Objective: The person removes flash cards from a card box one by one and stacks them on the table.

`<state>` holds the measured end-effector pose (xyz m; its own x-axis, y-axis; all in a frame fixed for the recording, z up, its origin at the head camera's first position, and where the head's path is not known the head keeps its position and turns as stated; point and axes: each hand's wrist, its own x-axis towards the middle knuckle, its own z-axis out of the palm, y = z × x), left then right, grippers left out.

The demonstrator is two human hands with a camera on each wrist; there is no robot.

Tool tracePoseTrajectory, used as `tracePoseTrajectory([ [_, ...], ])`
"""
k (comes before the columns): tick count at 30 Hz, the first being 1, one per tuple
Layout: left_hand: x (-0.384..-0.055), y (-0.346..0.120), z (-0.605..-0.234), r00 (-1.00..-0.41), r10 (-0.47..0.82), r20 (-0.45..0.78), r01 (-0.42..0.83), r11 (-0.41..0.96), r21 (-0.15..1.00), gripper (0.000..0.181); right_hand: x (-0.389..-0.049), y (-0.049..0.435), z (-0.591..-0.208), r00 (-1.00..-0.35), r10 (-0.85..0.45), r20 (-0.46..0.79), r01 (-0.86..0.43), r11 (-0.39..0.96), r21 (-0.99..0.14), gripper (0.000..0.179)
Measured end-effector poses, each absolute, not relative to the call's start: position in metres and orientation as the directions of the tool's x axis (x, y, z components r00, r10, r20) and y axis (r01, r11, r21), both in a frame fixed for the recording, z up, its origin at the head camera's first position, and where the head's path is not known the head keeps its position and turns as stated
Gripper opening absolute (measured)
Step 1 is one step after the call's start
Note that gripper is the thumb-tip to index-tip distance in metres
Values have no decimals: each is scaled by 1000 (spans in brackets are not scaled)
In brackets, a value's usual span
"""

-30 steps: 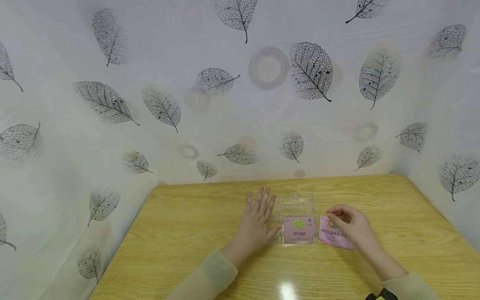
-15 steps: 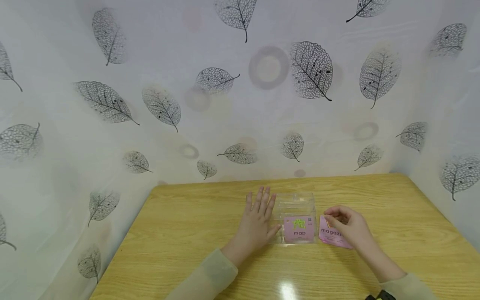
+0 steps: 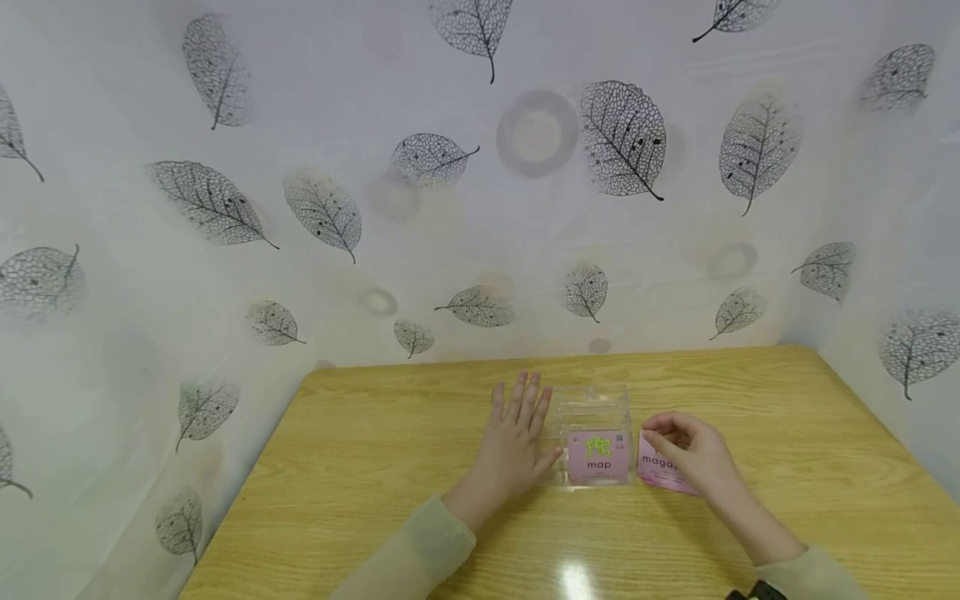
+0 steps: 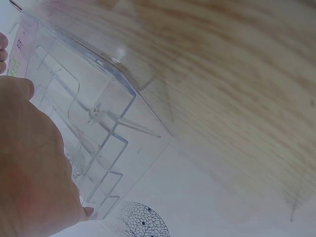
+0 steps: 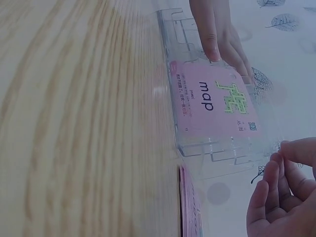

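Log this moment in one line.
left hand: resting on clear rack | right hand: curled over magazine card stack, grip seemingly empty | map card: in rack

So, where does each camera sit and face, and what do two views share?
Head: on the head, facing forward and down at the table; left hand, right hand and sleeves show.
Left wrist: on that wrist, facing the clear stand; left hand shows.
Right wrist: on that wrist, facing the map card; both hands show.
Head and right wrist share the map card and both hands.
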<state>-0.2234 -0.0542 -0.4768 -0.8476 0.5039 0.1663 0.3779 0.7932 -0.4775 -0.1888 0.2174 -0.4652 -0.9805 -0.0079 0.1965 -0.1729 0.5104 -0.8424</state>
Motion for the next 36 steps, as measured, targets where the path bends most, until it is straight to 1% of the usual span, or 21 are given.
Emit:
tracePoseTrajectory([
  [23,-223,-54,-475,-857,494,151,379,799,-466,85,-188,208,-468,-985,-43,170,-169,487,-857,16],
  [36,-222,-54,-475,-849,504,162,382,795,-471,85,-190,205,-473,-986,-48,157,-161,484,-860,14],
])
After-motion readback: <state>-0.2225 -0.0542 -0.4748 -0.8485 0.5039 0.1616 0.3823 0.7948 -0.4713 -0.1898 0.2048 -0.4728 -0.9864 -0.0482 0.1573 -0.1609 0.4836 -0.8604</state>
